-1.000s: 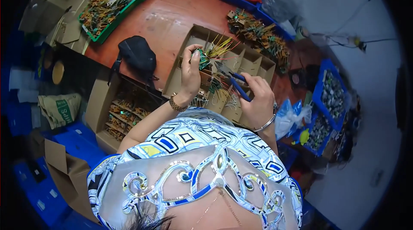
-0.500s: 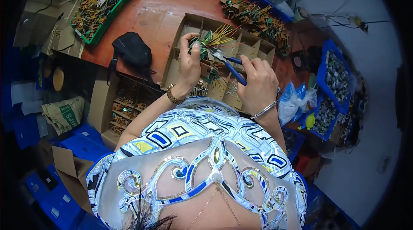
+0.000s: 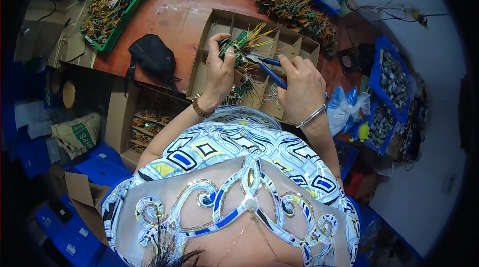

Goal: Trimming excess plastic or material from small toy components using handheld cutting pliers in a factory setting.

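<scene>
Green circuit board in one hand, blue-handled pliers in the other: a worker is trimming wire leads over a divided cardboard box.

The left hand is pinching the small board between thumb and fingertips, lifting it above the box's compartments so its yellow and red wires are fanning clear toward the tool. The right hand is wrapping its fingers closed around the pliers' handles, the tip meeting the wires just beside the board, apparently so offcuts are dropping into the box. More wired boards are lying heaped in a green tray and in a pile on the red table; a black bag is resting near the box.
</scene>
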